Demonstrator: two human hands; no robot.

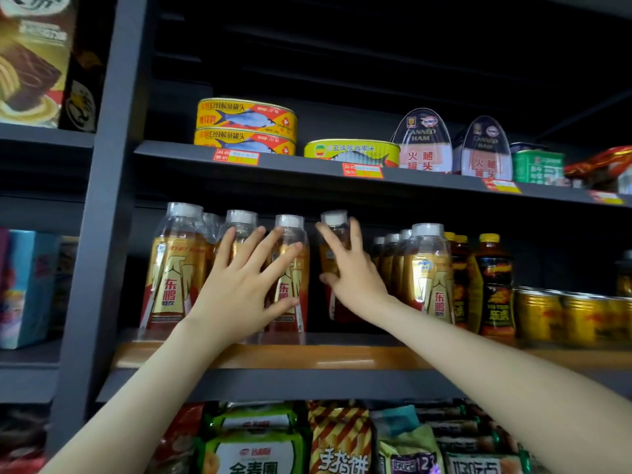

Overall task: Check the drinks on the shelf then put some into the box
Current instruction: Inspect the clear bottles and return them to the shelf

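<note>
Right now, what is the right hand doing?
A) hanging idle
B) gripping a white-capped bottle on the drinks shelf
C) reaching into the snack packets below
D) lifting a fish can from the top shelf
B: the right hand has its fingers and thumb round a white-capped bottle standing set back in the row on the drinks shelf.

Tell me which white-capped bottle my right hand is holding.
The lone bottle in the gap mid-shelf: the right hand wraps it; the left hand lies flat on two others.
</note>
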